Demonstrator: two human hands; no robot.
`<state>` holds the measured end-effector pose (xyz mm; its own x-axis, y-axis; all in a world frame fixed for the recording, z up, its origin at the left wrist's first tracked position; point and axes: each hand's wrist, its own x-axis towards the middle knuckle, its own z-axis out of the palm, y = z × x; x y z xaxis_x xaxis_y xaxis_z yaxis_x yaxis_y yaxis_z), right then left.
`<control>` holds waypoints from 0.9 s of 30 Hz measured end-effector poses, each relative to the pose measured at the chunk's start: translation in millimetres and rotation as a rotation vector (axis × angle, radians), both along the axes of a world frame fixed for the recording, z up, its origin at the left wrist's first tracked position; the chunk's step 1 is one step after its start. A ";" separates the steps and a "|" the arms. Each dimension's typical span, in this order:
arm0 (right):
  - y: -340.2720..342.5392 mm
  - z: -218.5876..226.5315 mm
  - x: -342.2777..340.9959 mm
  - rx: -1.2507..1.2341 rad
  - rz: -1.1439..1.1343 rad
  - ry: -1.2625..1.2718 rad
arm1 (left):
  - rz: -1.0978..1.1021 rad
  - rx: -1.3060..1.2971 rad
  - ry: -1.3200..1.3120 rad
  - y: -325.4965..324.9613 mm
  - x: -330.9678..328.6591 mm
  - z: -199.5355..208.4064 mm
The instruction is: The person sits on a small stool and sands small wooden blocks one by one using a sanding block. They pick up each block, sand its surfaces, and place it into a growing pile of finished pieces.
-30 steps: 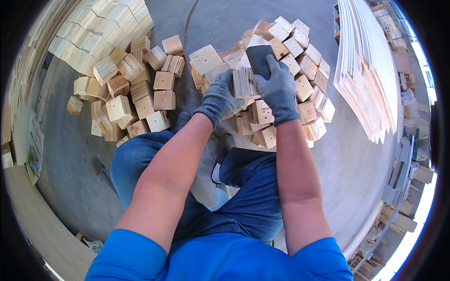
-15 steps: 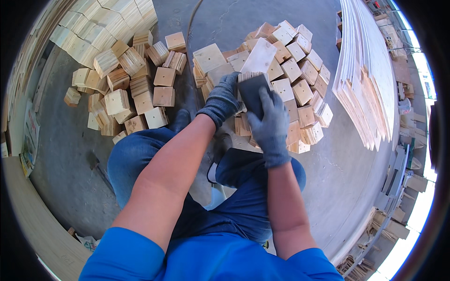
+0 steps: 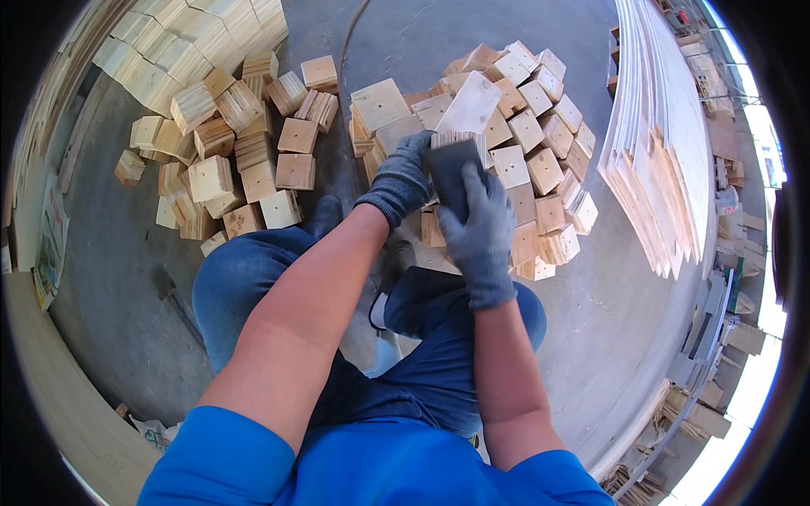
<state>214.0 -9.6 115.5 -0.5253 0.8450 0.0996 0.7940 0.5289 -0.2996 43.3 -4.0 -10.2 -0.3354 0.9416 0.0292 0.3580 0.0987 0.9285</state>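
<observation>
- Black rectangular block, flat-faced, material not identifiable: shifted toward the body over the last second. Its place was earlier beyond the far side of the wood; now it was laid over the near part.
- Pale layered wooden stack, square-edged: largely covered by the block. Only a strip of striped far edge was left exposed. Judged as a rubbing stroke drawn inward across the surface; the result underneath could not be seen.
- Right hand, grey knitted glove: drawn back with the block. Fingers were bent and closed on it; their edges were blurred.
- Left hand, grey knitted glove: kept at the stack's left side. Fingers were curled against it, gripping; the fingertips were hidden, so firmness could not be told. Judged as a steadying hold.
- Heap of pale square wooden blocks, drilled faces: left in place beneath and beyond the stack.
</observation>
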 end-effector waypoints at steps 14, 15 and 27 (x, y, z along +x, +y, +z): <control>102.9 6.5 -47.4 0.078 -0.096 -0.058 | -0.042 -0.062 -0.098 5.9 0.7 7.4; 102.0 7.6 -46.5 0.079 -0.107 -0.087 | -0.065 -0.082 -0.151 7.2 0.0 17.8; -25.7 0.2 21.5 -0.074 -0.048 0.030 | 0.015 -0.009 -0.037 0.0 2.3 5.9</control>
